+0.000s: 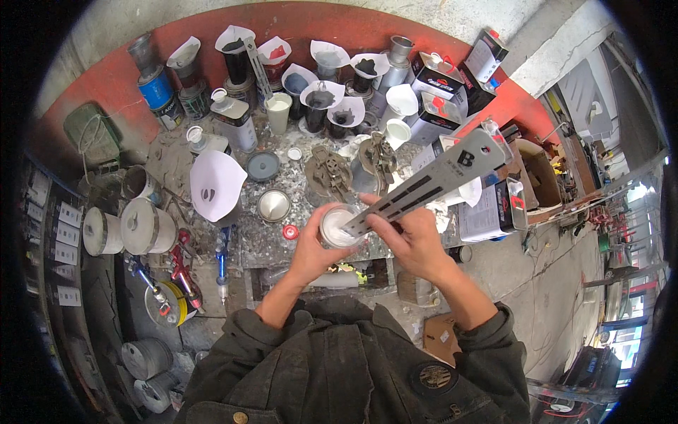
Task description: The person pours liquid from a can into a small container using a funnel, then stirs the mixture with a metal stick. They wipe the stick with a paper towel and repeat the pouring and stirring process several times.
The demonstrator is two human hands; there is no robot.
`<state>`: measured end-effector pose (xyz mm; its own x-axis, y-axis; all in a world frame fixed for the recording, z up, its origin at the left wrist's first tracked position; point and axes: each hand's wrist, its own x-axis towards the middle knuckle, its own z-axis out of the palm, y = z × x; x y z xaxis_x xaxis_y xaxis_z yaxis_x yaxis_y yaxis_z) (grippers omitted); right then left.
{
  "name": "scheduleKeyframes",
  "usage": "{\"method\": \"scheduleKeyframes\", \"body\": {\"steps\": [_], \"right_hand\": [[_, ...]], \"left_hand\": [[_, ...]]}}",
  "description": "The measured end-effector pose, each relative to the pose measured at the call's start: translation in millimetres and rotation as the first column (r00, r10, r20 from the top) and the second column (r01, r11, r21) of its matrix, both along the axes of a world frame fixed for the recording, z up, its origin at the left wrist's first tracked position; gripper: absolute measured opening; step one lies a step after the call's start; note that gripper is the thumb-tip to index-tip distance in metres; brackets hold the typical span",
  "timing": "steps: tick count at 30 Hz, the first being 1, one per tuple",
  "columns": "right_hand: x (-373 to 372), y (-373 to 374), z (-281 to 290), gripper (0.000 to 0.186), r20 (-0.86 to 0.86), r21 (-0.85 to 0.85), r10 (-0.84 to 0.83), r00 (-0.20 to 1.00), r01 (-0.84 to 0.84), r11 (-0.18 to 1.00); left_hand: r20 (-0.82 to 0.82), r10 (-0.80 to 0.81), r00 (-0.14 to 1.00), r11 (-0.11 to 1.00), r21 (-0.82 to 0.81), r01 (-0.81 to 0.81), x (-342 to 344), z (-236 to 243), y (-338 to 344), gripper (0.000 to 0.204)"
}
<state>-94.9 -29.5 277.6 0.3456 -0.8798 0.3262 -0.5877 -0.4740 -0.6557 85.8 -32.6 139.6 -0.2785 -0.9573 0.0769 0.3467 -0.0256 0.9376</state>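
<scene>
My left hand (311, 251) is closed around a clear cup (339, 232) of white liquid at the front of the stained bench. My right hand (409, 244) grips a long, flat, slotted metal stirring stick (431, 185). The stick's lower end is in the cup and its top leans up to the right. Just behind the cup stand two grey cans with lever lids (326, 169). To the left of my hands are a small red cap (289, 232) and a round metal lid (274, 205).
Cups with paper strainers (321, 95) and rectangular cans (434, 74) line the back. White buckets (147, 227), a white paper cone (215, 184) and spray guns (181, 272) are at the left. A cardboard box (537, 177) stands at the right, beside a concrete floor (537, 297).
</scene>
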Motion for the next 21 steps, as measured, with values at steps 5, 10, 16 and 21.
{"method": "scheduleKeyframes", "body": {"steps": [5, 10, 16, 21], "right_hand": [[7, 9, 6, 0.031, 0.058, -0.089, 0.037, 0.998, -0.032, 0.995], [0, 1, 24, 0.032, 0.039, -0.064, -0.074, 0.997, 0.076, 0.995], [5, 1, 6, 0.032, -0.027, -0.003, 0.024, 0.999, -0.024, 1.000], [30, 1, 20, 0.032, 0.085, 0.081, 0.107, 0.991, -0.114, 0.990]], "left_hand": [[0.050, 0.015, 0.999, 1.000, -0.024, -0.014, -1, 2, 4, 0.083], [0.038, 0.009, 0.999, 1.000, -0.016, -0.008, -1, -1, 6, 0.085], [-0.017, 0.003, 1.000, 1.000, 0.013, -0.003, 9, 6, 10, 0.086], [0.048, 0.074, 0.996, 0.997, -0.019, -0.074, 32, 18, 17, 0.084]]}}
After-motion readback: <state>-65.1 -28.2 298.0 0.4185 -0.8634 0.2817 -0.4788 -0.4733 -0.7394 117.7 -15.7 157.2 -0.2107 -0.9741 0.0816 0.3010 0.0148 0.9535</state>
